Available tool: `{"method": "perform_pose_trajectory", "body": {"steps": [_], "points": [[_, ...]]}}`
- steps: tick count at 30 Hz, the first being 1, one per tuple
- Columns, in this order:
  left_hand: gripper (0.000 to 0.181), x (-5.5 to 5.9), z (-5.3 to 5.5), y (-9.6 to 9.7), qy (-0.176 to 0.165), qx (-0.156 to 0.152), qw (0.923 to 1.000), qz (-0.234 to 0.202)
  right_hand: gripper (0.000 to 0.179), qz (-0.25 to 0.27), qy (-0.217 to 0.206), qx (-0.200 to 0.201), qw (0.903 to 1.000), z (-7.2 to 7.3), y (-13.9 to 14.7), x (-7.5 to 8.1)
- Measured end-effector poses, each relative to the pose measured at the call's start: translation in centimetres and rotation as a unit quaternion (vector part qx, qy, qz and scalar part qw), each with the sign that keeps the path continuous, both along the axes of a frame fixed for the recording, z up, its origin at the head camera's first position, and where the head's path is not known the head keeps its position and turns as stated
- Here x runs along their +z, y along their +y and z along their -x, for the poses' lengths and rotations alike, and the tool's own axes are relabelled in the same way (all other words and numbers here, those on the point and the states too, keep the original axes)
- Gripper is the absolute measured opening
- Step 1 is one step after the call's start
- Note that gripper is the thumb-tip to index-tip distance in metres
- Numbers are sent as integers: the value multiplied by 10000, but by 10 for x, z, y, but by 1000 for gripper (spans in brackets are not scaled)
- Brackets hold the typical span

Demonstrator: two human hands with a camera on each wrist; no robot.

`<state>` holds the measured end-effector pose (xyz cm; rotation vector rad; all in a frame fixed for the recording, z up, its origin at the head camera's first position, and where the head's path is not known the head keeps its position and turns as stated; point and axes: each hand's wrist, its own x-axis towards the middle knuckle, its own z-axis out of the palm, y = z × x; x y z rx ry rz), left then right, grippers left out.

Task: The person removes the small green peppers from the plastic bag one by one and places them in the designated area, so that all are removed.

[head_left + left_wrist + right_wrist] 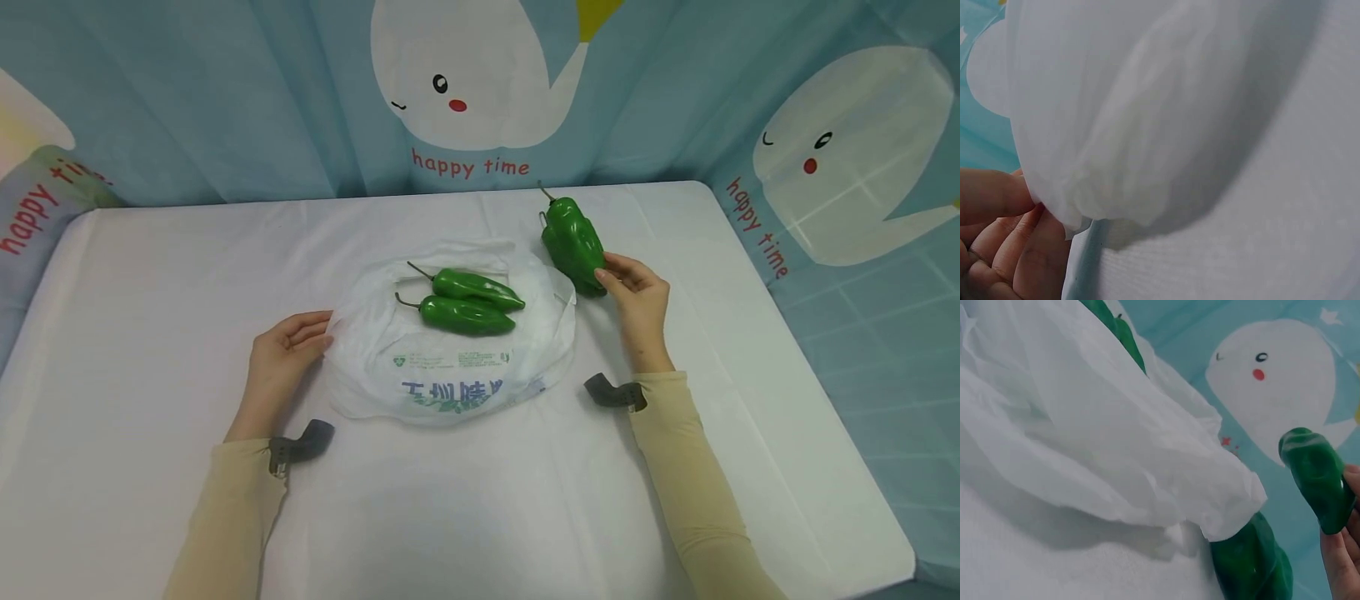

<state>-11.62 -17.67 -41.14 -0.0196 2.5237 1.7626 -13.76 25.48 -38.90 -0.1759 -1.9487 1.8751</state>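
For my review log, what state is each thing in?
White printed plastic bag: spread out, crumpled.
Farther slender glossy green pepper: lying down, stem attached.
Nearer slender glossy green pepper: lying beside it, stem attached.
Broad glossy green pepper: held.
Fourth green pepper: partly hidden in the right wrist view.
Left hand: pinching the bag's edge.
Right hand: gripping the broad pepper.
Blue whale-print curtain: hanging.
White tablecloth: spread out.

Two green peppers [467, 317] on crumpled white bag [450, 402] — third pepper [1317, 478] held, fourth pepper [1250, 565] beside.
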Motion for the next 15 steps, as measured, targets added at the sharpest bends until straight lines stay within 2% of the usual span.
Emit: {"method": "perform_pose_trajectory", "body": {"steps": [8, 15], "points": [[38, -1, 0, -2, 76, -24, 10000, 19, 27, 133, 79, -266, 9995, 1, 11, -5], [39, -3, 1, -2, -9, -32, 10000, -25, 26, 372, 199, -561, 9975, 3, 24, -8]]}}
